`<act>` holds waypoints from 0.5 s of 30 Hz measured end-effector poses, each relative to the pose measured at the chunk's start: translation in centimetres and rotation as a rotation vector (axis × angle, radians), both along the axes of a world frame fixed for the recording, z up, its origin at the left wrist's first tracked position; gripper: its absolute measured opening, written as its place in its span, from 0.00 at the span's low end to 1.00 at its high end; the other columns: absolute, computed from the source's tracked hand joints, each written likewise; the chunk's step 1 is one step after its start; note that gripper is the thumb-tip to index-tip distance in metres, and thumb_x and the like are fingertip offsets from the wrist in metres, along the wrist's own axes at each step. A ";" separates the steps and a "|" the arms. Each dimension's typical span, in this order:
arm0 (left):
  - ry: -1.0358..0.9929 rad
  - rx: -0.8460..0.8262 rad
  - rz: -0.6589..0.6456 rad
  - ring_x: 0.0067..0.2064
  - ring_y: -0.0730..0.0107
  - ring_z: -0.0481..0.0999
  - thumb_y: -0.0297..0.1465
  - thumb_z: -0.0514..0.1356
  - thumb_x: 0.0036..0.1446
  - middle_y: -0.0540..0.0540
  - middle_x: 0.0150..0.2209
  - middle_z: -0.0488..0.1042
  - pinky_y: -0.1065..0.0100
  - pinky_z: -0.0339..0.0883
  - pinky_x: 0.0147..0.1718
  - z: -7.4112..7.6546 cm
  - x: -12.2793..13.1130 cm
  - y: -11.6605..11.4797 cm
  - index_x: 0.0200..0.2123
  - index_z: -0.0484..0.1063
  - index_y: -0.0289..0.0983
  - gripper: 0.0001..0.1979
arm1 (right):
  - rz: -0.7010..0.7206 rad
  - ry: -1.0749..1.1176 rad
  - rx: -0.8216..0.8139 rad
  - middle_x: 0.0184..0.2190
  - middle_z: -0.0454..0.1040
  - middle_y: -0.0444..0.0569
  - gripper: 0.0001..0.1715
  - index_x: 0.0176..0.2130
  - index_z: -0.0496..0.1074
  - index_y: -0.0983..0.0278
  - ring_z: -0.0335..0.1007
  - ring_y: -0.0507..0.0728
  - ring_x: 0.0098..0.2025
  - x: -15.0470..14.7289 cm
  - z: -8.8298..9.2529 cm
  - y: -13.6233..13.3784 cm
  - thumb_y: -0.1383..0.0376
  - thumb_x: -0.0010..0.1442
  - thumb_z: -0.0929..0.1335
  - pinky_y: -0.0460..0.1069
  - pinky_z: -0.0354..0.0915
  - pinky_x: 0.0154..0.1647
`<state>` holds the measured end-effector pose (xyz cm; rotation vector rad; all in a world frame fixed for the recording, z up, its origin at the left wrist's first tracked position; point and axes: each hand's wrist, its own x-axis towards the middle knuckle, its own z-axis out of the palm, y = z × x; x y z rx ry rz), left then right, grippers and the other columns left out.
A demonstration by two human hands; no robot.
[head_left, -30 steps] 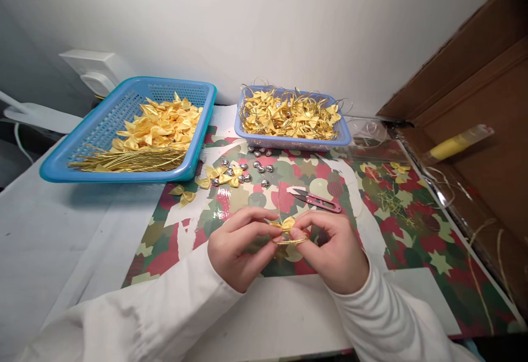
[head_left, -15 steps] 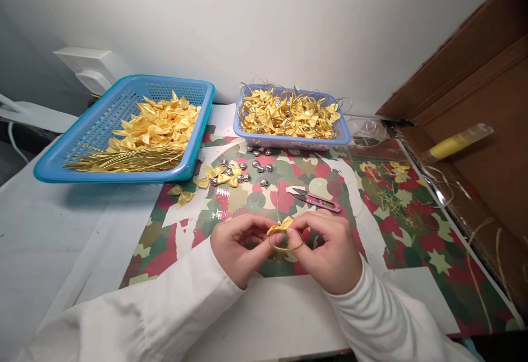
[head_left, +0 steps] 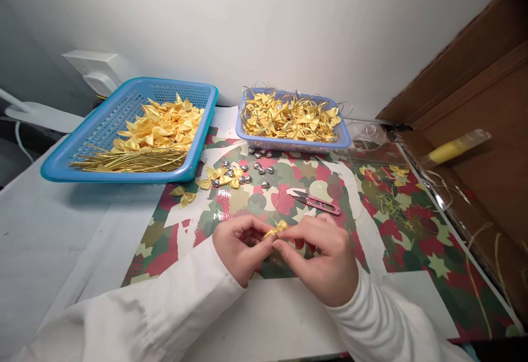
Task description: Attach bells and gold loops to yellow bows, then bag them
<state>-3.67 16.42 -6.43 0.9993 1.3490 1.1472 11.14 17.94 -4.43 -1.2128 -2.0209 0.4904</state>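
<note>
A small yellow ribbon bow (head_left: pixel 281 226) is pinched between my two hands above the patterned table cover. My left hand (head_left: pixel 243 247) is closed, with thumb and forefinger on the bow's left side. From the right, my right hand (head_left: pixel 324 257) meets it with forefinger and thumb closed at the same spot. The fingers hide most of the gold wire ring on the bow. Just beyond my right hand lies a pair of pink-handled thread snips (head_left: pixel 317 202). Loose silver bells (head_left: pixel 260 168) and several yellow bows (head_left: pixel 214 176) are scattered farther back.
At the back left, a blue basket (head_left: pixel 61 172) holds yellow bows and gold wires. A smaller blue basket (head_left: pixel 289 143) contains bows with wire loops. Wire scraps (head_left: pixel 394 210) lie on the right. A yellow tube (head_left: pixel 457 147) sits by the brown panel (head_left: pixel 487 81).
My right fingers have shifted left to meet the left fingertips. The bow has turned and moved slightly left, and the wire ring that showed below it is now mostly hidden.
</note>
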 end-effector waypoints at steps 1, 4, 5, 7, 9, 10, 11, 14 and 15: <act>0.007 -0.008 -0.007 0.20 0.74 0.71 0.28 0.65 0.43 0.49 0.18 0.74 0.75 0.64 0.17 0.1 0.0 0.0 0.21 0.73 0.34 0.04 | 0.016 -0.026 -0.012 0.18 0.67 0.40 0.03 0.30 0.73 0.63 0.61 0.49 0.21 -0.1 0.1 0.0 0.68 0.55 0.68 0.49 0.52 0.29; 0.061 -0.007 -0.037 0.18 0.76 0.70 0.26 0.63 0.42 0.50 0.17 0.73 0.76 0.62 0.15 0.4 0.1 -0.1 0.20 0.72 0.35 0.03 | -0.004 -0.115 -0.114 0.19 0.66 0.43 0.07 0.27 0.73 0.64 0.62 0.51 0.24 -0.1 0.2 0.1 0.69 0.55 0.65 0.49 0.52 0.29; 0.083 0.002 -0.050 0.17 0.76 0.69 0.25 0.63 0.42 0.51 0.16 0.73 0.76 0.61 0.14 0.5 0.2 -0.1 0.20 0.72 0.35 0.03 | -0.007 -0.122 -0.169 0.19 0.65 0.43 0.10 0.22 0.70 0.64 0.61 0.51 0.24 -0.1 0.2 0.1 0.69 0.54 0.65 0.48 0.52 0.28; 0.126 0.027 -0.077 0.15 0.78 0.67 0.25 0.62 0.42 0.51 0.16 0.73 0.77 0.58 0.12 0.6 0.2 -0.2 0.20 0.72 0.35 0.03 | 0.001 -0.077 -0.289 0.18 0.62 0.42 0.13 0.19 0.66 0.64 0.59 0.50 0.23 -0.1 0.1 0.3 0.70 0.53 0.65 0.47 0.53 0.26; 0.160 0.052 -0.101 0.15 0.78 0.66 0.25 0.61 0.43 0.50 0.17 0.73 0.77 0.57 0.11 0.6 0.1 -0.2 0.20 0.73 0.35 0.03 | 0.010 0.023 -0.383 0.19 0.61 0.42 0.12 0.19 0.66 0.64 0.58 0.50 0.23 -0.1 0.0 0.4 0.70 0.53 0.65 0.46 0.54 0.24; 0.173 0.064 -0.110 0.15 0.78 0.66 0.25 0.61 0.44 0.50 0.17 0.74 0.77 0.57 0.11 0.5 0.1 -0.2 0.20 0.73 0.35 0.03 | 0.012 0.077 -0.411 0.20 0.61 0.42 0.11 0.20 0.67 0.64 0.58 0.50 0.23 -0.2 0.0 0.4 0.70 0.53 0.65 0.45 0.55 0.23; 0.178 0.076 -0.114 0.15 0.78 0.66 0.26 0.61 0.44 0.49 0.17 0.74 0.77 0.57 0.11 0.4 0.1 -0.2 0.20 0.73 0.35 0.03 | 0.009 0.130 -0.423 0.20 0.61 0.43 0.10 0.21 0.67 0.64 0.58 0.50 0.23 -0.2 -0.1 0.4 0.69 0.54 0.65 0.45 0.55 0.23; 0.163 0.109 -0.089 0.16 0.77 0.67 0.27 0.61 0.44 0.49 0.17 0.74 0.76 0.61 0.14 -0.1 0.0 -0.1 0.20 0.73 0.35 0.04 | 0.021 0.276 -0.441 0.23 0.62 0.43 0.09 0.24 0.67 0.64 0.58 0.50 0.25 -0.3 -0.2 0.4 0.67 0.56 0.65 0.45 0.57 0.24; 0.147 0.108 -0.072 0.17 0.77 0.67 0.28 0.62 0.44 0.49 0.17 0.73 0.76 0.61 0.15 -0.3 0.0 0.0 0.20 0.72 0.35 0.05 | 0.044 0.320 -0.463 0.24 0.62 0.44 0.09 0.25 0.67 0.63 0.58 0.50 0.26 -0.2 -0.1 0.4 0.66 0.57 0.64 0.45 0.57 0.25</act>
